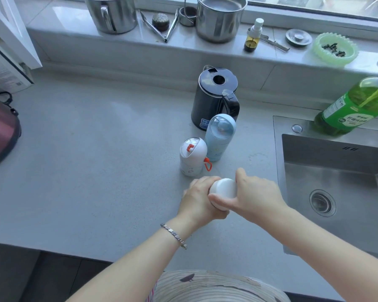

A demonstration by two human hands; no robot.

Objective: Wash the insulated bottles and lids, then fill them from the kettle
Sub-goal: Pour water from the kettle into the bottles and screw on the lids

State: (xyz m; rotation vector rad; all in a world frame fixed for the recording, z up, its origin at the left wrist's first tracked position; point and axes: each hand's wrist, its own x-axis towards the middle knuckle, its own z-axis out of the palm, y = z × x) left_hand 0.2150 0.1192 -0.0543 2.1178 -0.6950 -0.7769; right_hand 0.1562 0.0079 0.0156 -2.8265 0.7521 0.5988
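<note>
A white insulated bottle [224,189] stands on the grey counter [96,171] near the front. My left hand [200,200] wraps its body. My right hand [252,196] grips its rounded white lid from the right. Most of the bottle is hidden by my fingers. Just behind stand a short white bottle with orange clips [192,156] and a taller light-blue bottle [219,137], both with lids on. A black electric kettle [215,97] stands behind them, lid down.
A steel sink [336,171] with a drain lies to the right, a green detergent bottle [354,105] at its back edge. The window ledge holds steel pots [219,18], tongs, a small oil bottle and a green dish. A dark red appliance [0,131] sits at far left.
</note>
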